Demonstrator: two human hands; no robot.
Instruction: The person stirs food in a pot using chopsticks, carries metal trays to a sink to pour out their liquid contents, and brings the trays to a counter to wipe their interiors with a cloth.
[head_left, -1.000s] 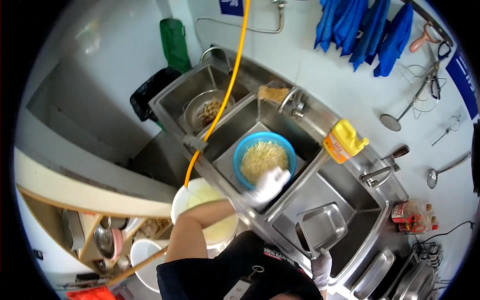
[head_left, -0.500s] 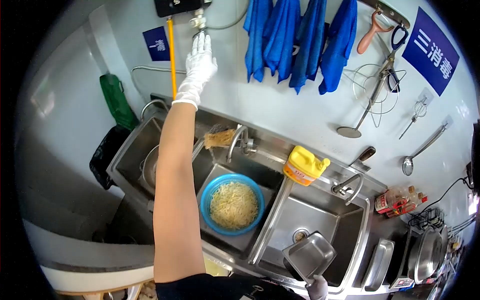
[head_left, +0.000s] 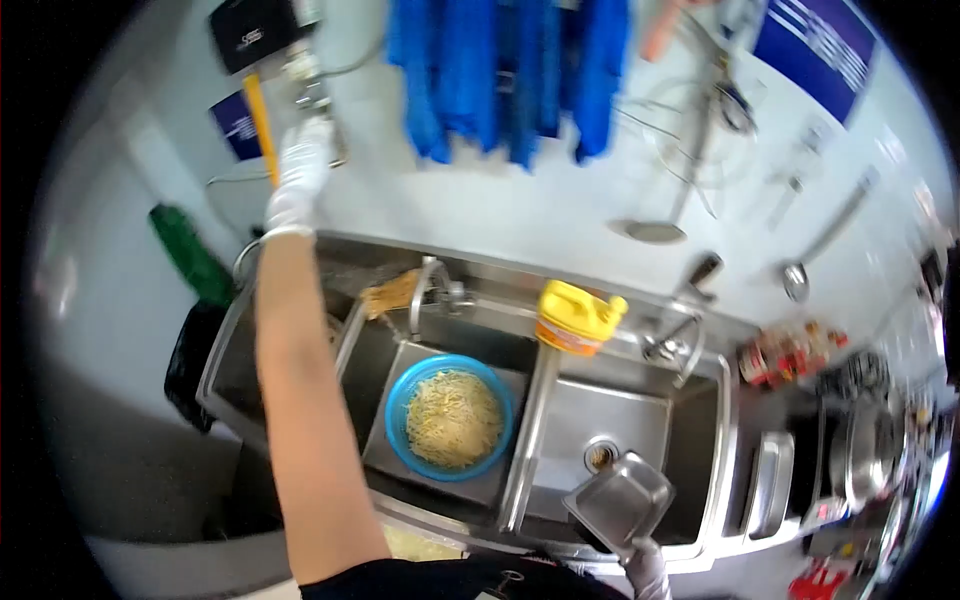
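My left hand [head_left: 303, 165], in a white glove, reaches up the wall just beneath a metal valve fitting [head_left: 312, 92]. Its fingers are smeared by motion, so whether they touch or grip the fitting cannot be made out. Down at the right sink's front edge, my gloved right hand [head_left: 646, 566] is closed on the corner of a rectangular steel pan [head_left: 622, 502], which is tilted over the basin. In the middle sink, a blue colander [head_left: 398, 440] holds pale shredded food [head_left: 455, 418].
A yellow jug [head_left: 575, 318] stands between two faucets behind the sinks. Blue cloths [head_left: 510, 80] and utensils, including a ladle [head_left: 795, 282], hang on the wall. A brush [head_left: 392, 294] lies by the middle faucet [head_left: 430, 290]. Bottles [head_left: 790, 353] and a long steel tray [head_left: 769, 485] sit at right.
The view has shifted, and wall items sit higher and further left. My left hand is now just below the valve fitting, with a metal piece beside its fingers. My right hand still holds the pan.
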